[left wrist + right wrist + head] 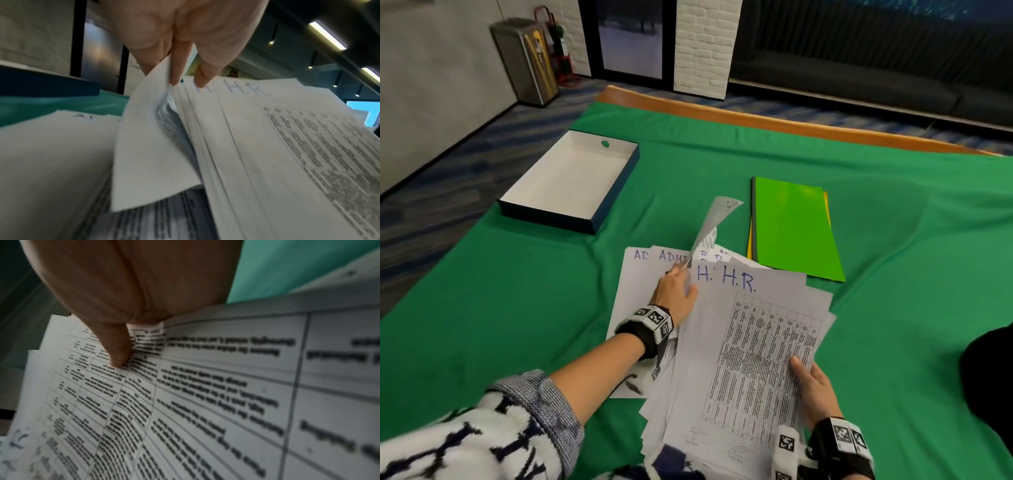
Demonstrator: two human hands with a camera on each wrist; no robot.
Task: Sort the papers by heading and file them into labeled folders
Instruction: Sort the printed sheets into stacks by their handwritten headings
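Observation:
A fanned stack of white papers (750, 346) lies near the table's front; the top sheets read "H.R." in blue ink. My right hand (812, 383) grips the stack's right edge, thumb (117, 352) pressed on the printed table. My left hand (677, 291) pinches one sheet (714, 222) and lifts it so that it curls upward; in the left wrist view the lifted sheet (150, 146) bends away from the stack (277, 154). A separate pile headed "AD..." (643, 274) lies to the left under my left hand. A bright green folder (794, 226) lies on a yellow folder (749, 246) beyond the papers.
An open white-lined box with dark blue sides (571, 178) sits at the back left on the green cloth (911, 240). The wooden table edge (756, 118) runs along the far side. A dark object (989, 377) shows at the right edge.

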